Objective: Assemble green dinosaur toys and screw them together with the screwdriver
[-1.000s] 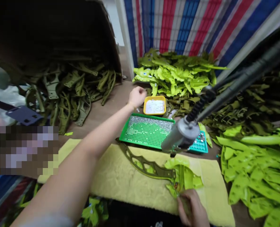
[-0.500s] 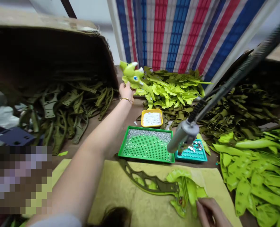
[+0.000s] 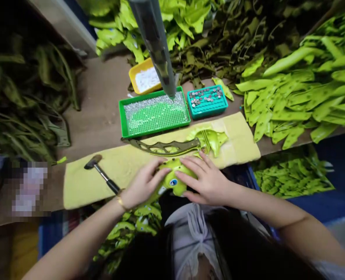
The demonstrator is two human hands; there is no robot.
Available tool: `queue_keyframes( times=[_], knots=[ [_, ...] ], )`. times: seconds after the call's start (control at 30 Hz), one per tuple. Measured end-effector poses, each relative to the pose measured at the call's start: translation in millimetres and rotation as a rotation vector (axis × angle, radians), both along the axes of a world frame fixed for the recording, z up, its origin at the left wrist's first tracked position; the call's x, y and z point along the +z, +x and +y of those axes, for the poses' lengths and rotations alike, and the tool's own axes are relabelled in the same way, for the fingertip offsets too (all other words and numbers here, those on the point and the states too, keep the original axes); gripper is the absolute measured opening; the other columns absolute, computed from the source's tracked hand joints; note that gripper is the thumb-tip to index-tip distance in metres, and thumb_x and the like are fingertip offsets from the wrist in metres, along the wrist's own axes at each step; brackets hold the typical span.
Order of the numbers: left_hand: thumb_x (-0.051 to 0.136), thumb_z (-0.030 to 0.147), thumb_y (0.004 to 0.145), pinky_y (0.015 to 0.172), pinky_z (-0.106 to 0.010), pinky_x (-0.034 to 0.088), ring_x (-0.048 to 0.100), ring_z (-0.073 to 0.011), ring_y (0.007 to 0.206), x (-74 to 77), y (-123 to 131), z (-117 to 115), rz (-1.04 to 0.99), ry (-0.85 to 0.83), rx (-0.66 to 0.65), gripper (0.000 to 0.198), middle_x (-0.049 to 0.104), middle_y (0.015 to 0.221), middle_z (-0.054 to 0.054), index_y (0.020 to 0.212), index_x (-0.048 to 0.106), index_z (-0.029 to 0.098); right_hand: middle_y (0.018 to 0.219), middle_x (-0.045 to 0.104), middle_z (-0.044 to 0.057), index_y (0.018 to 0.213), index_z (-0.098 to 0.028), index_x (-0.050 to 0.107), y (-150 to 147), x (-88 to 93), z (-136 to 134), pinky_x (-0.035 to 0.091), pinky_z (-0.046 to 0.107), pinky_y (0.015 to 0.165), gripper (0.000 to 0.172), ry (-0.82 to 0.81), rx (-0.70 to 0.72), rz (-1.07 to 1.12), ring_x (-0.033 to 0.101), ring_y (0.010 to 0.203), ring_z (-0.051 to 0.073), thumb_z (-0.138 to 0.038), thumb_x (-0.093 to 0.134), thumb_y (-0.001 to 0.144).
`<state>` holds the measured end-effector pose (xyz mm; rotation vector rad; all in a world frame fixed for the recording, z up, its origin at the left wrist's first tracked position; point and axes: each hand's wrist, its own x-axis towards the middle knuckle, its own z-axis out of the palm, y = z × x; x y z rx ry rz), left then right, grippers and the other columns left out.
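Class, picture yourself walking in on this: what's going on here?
A person holds a lime-green toy dinosaur between both hands, the left hand and the right hand on either side of it, at the near edge of a yellow fleece pad. A small hammer and a dark olive cut-out plastic part lie on the pad. Beyond it sit a green pegboard tray and a teal tray of metal studs.

One head-worn camera is angled steeply down, close above the bench (image 3: 96,93); the left hand (image 3: 143,182) and right hand (image 3: 204,182) are framed at lower centre.
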<state>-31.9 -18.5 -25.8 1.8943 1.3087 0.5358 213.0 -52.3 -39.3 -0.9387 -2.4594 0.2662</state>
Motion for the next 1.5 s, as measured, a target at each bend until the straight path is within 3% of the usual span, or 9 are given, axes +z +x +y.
queue_keyframes(
  times=[0.17, 0.33, 0.47, 0.53, 0.6, 0.67, 0.77, 0.9, 1.5],
  knots=[
    [0.052, 0.043, 0.089, 0.063, -0.028, 0.052, 0.062, -0.0169, 0.068, -29.4, 24.3, -22.9, -0.046, -0.267, -0.02, 0.021, 0.067, 0.076, 0.002, 0.094, 0.059, 0.024, 0.146, 0.04, 0.028, 0.142, -0.014, 0.042, 6.5, -21.0, -23.5, 0.037, 0.06, 0.109, 0.06, -0.286, 0.064, -0.174, 0.043, 0.135, 0.037, -0.039, 0.052, 0.088],
    [0.051, 0.047, 0.089, 0.071, -0.028, 0.053, 0.065, -0.0184, 0.079, -21.3, 28.9, -9.0, -0.038, -0.237, -0.055, 0.028, 0.07, 0.087, -0.001, 0.095, 0.061, 0.022, 0.144, 0.041, 0.026, 0.147, -0.016, 0.036, 15.1, -14.8, -19.3, 0.032, 0.061, 0.111, 0.066, -0.311, 0.065, -0.175, 0.04, 0.136, 0.037, -0.033, 0.055, 0.086],
    [0.048, 0.043, 0.093, 0.08, -0.03, 0.053, 0.067, -0.0191, 0.088, -6.7, 31.7, -3.1, 0.042, -0.161, -0.126, 0.029, 0.071, 0.097, -0.003, 0.103, 0.063, 0.02, 0.132, 0.05, 0.023, 0.141, -0.015, 0.044, 21.4, -14.6, -9.4, 0.046, 0.054, 0.099, 0.061, -0.228, 0.027, -0.133, 0.051, 0.121, 0.034, -0.026, 0.056, 0.083],
    [0.055, 0.037, 0.091, 0.086, -0.032, 0.052, 0.066, -0.0203, 0.096, -0.2, 27.7, -3.2, 0.09, 0.074, 0.009, 0.026, 0.071, 0.102, -0.005, 0.107, 0.064, 0.02, 0.127, 0.053, 0.023, 0.137, -0.015, 0.049, 35.1, -16.5, 3.0, 0.05, 0.051, 0.09, 0.056, -0.158, -0.037, -0.081, 0.054, 0.113, 0.033, -0.027, 0.056, 0.083],
    [0.063, 0.029, 0.086, 0.087, -0.032, 0.052, 0.066, -0.0192, 0.096, 0.3, 22.4, -5.0, 0.015, 0.404, 0.347, 0.023, 0.069, 0.102, -0.006, 0.106, 0.063, 0.018, 0.127, 0.054, 0.021, 0.138, -0.016, 0.049, 55.3, -19.0, 22.1, 0.049, 0.053, 0.091, 0.058, -0.102, -0.139, -0.027, 0.054, 0.113, 0.033, -0.031, 0.056, 0.083],
    [0.067, 0.024, 0.082, 0.071, -0.027, 0.054, 0.066, -0.0144, 0.077, -7.4, 19.9, -7.8, -0.209, 0.479, 0.663, 0.02, 0.068, 0.088, -0.004, 0.1, 0.061, 0.017, 0.13, 0.053, 0.019, 0.142, -0.018, 0.044, 75.6, -21.9, 44.0, 0.046, 0.056, 0.097, 0.064, -0.092, -0.214, -0.007, 0.052, 0.118, 0.034, -0.035, 0.057, 0.082],
    [0.067, 0.025, 0.078, 0.047, -0.02, 0.048, 0.06, -0.0105, 0.049, -29.0, 24.6, -11.1, -0.567, -0.048, 0.827, 0.02, 0.064, 0.066, 0.002, 0.091, 0.054, 0.017, 0.134, 0.052, 0.016, 0.143, -0.02, 0.044, 92.9, -26.4, 70.3, 0.044, 0.056, 0.102, 0.067, -0.14, -0.224, -0.053, 0.052, 0.121, 0.034, -0.038, 0.058, 0.08],
    [0.064, 0.02, 0.073, 0.052, -0.022, 0.055, 0.067, -0.0145, 0.052, -48.9, 36.1, -10.6, -0.774, -0.499, 0.938, 0.022, 0.068, 0.063, -0.002, 0.089, 0.049, 0.017, 0.135, 0.053, 0.016, 0.142, -0.019, 0.046, 90.3, -30.7, 81.3, 0.045, 0.054, 0.103, 0.067, -0.17, -0.214, -0.107, 0.052, 0.122, 0.034, -0.04, 0.057, 0.079],
    [0.068, 0.019, 0.073, 0.07, -0.035, 0.062, 0.073, -0.0214, 0.068, -50.5, 34.7, -2.1, -0.856, -0.607, 0.964, 0.024, 0.072, 0.07, -0.007, 0.09, 0.051, 0.016, 0.139, 0.05, 0.015, 0.145, -0.021, 0.039, 83.7, -38.6, 72.5, 0.041, 0.056, 0.108, 0.068, -0.256, -0.238, -0.18, 0.049, 0.129, 0.035, -0.04, 0.055, 0.082]
  ],
)
